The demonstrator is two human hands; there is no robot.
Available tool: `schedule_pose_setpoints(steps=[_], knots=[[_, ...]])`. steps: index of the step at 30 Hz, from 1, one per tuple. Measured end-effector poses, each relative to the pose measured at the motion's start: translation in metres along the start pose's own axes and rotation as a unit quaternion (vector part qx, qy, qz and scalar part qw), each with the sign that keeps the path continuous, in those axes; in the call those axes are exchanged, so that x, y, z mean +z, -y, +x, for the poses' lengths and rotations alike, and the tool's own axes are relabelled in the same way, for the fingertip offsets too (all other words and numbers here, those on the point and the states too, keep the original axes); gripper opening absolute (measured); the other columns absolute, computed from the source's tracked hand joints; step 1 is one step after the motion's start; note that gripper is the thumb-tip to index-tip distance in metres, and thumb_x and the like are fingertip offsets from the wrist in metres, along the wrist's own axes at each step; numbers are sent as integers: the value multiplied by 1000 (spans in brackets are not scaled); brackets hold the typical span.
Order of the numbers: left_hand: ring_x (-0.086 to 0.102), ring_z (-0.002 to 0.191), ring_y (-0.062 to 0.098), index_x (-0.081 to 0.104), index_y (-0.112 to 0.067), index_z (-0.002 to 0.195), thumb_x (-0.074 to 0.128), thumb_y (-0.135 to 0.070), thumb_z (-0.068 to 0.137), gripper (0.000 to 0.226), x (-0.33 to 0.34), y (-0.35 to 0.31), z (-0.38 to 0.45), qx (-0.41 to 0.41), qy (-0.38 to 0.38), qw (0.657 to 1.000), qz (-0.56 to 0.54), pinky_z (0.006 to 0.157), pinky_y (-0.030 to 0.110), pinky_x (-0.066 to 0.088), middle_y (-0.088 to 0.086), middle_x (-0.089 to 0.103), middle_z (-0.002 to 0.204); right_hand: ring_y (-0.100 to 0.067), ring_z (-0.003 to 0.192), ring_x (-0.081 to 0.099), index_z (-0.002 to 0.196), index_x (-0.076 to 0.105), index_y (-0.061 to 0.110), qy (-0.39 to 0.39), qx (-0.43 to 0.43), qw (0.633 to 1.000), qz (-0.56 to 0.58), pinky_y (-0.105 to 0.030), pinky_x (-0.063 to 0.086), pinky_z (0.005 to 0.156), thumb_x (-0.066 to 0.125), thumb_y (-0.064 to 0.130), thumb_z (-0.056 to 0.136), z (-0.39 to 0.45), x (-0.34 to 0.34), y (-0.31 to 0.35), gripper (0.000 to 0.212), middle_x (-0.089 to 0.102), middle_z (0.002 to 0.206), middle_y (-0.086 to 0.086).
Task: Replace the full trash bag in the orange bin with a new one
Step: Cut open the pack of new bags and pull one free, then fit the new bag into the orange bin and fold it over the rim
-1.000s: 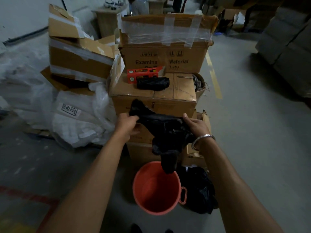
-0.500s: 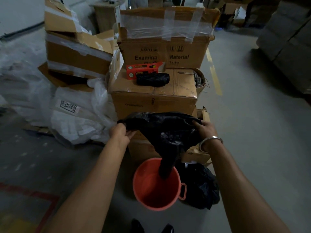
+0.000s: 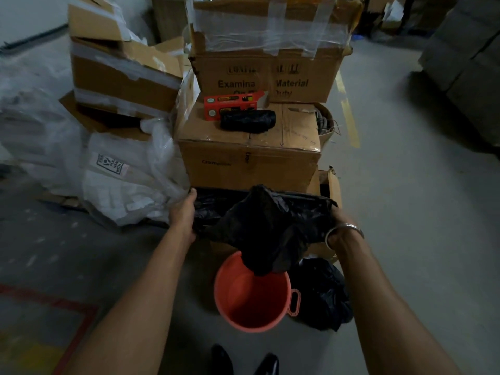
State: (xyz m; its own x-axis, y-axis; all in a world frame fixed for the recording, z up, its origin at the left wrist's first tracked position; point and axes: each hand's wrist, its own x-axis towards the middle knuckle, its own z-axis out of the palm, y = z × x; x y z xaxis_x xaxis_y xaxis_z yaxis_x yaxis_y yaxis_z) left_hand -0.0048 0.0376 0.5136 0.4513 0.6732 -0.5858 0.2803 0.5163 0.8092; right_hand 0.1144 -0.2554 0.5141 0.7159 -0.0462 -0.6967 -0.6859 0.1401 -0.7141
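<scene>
A new black trash bag [image 3: 267, 226] is stretched wide between both hands above the orange bin [image 3: 251, 299], its lower end hanging just over the bin's far rim. My left hand [image 3: 184, 215] grips the bag's left edge. My right hand [image 3: 339, 224], with a metal bangle at the wrist, grips the right edge. The bin stands on the floor and its orange inside shows bare. A full black trash bag [image 3: 322, 293] lies on the floor right of the bin, touching its handle.
Stacked cardboard boxes [image 3: 249, 155] stand right behind the bin, with a roll of black bags [image 3: 247, 121] and an orange packet [image 3: 231, 104] on top. Clear plastic sacks [image 3: 116, 182] lie to the left. My shoes [image 3: 243, 362] are near the bin.
Both hands have moved apart and pulled the bag's mouth wider. The bag has unfolded and hangs lower toward the bin.
</scene>
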Motion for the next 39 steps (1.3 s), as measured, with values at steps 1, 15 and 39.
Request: schedule_pose_setpoints(steps=[1,15,39], knots=[[67,96,30,65,-10,118,60,-51,90,50,-1,3,3,22,-19,999,39,79,40,58,13,69,111,-32,85,67,98,68,4,-5,3,1000,0,-41,60,69,69,28,81,2,3,-1,30,70,99,-17],[50,129,31,46,-9,142,40,-61,95,70,-22,39,27,87,-4,986,143,107,39,42,14,49,144,-18,64,50,70,57,12,0,-245,889,-386,-23,30,48,67,24,85,32,-10,-35,21,53,62,2],[67,98,26,67,-13,108,58,-34,97,26,-13,197,100,-1,20,982,189,88,44,56,6,70,109,-26,81,61,86,56,18,-46,-201,888,-410,-31,40,65,60,52,81,125,0,-200,34,61,83,-2]])
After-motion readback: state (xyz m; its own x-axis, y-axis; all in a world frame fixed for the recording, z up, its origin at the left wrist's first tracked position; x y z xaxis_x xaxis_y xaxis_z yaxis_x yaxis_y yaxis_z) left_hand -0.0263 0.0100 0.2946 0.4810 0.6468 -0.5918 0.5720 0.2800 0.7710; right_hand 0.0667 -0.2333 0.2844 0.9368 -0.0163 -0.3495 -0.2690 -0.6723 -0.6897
